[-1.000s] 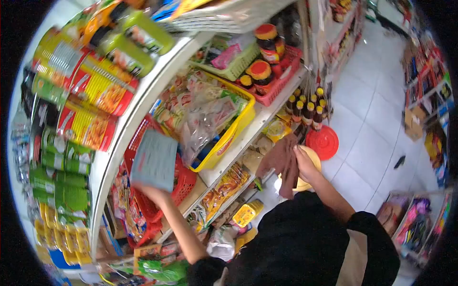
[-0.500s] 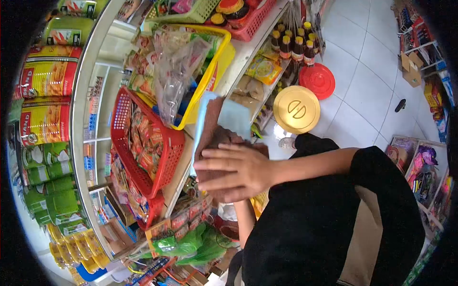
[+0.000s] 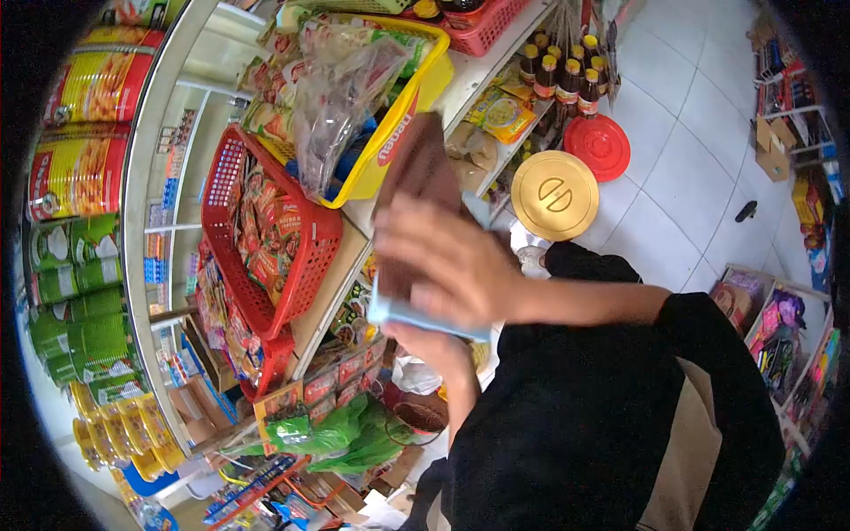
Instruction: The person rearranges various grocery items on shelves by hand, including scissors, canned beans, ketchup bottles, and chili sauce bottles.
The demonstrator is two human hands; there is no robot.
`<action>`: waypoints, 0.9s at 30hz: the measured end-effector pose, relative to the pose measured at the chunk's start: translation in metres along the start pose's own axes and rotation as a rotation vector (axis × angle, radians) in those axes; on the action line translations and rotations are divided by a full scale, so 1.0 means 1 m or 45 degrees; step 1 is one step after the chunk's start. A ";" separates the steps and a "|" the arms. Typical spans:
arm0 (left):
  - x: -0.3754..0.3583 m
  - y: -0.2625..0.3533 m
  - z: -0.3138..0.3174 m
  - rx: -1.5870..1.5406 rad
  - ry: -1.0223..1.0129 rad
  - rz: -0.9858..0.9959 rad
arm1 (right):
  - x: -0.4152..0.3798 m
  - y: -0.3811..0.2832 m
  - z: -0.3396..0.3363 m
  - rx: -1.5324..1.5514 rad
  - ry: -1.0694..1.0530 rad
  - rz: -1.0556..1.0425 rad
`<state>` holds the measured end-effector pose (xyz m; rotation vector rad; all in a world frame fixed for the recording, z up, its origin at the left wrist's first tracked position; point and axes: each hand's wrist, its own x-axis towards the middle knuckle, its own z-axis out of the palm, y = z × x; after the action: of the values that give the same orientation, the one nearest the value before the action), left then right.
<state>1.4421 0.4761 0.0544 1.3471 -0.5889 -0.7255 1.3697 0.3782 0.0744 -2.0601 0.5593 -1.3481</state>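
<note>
A dark brown cloth (image 3: 425,159) lies over a light blue flat object (image 3: 434,319), whose edges show at the bottom and right. My right hand (image 3: 452,261) is flat over the brown cloth, fingers somewhat apart and blurred by motion. Below, my left hand (image 3: 434,350) grips the lower edge of the light blue object, its fingers partly hidden underneath. Left of the hands are a red basket (image 3: 320,257) of small packets and a yellow basket (image 3: 434,84) with plastic-wrapped goods.
Sauce bottles (image 3: 567,81) stand on the shelf beyond the hands. A gold lid (image 3: 554,196) and a red lid (image 3: 598,148) are near the tiled floor (image 3: 673,177). Cans (image 3: 78,173) line the far left, and green plastic bags (image 3: 345,434) hang below.
The light blue object has tilted, its lower edge now showing near my left hand. My right hand has shifted slightly up over the cloth. The view has moved a little.
</note>
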 end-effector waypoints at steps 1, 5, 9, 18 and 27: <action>0.003 0.000 0.001 0.042 0.000 -0.006 | -0.002 -0.015 0.003 0.045 0.010 -0.069; -0.001 -0.009 -0.002 0.226 -0.046 -0.006 | 0.022 0.025 -0.034 -0.176 -0.221 -0.100; -0.006 -0.002 0.015 0.292 -0.039 -0.164 | 0.012 0.069 -0.042 -0.185 0.016 0.055; -0.006 -0.032 0.026 0.184 -0.229 -0.281 | -0.018 0.054 -0.075 -0.236 0.007 0.003; 0.009 -0.023 0.077 0.320 -0.110 -0.056 | -0.074 0.011 -0.035 -0.131 0.229 0.506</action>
<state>1.3876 0.4181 0.0424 1.5706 -0.7398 -0.7672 1.3086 0.4085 0.0282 -1.7888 1.0738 -1.2888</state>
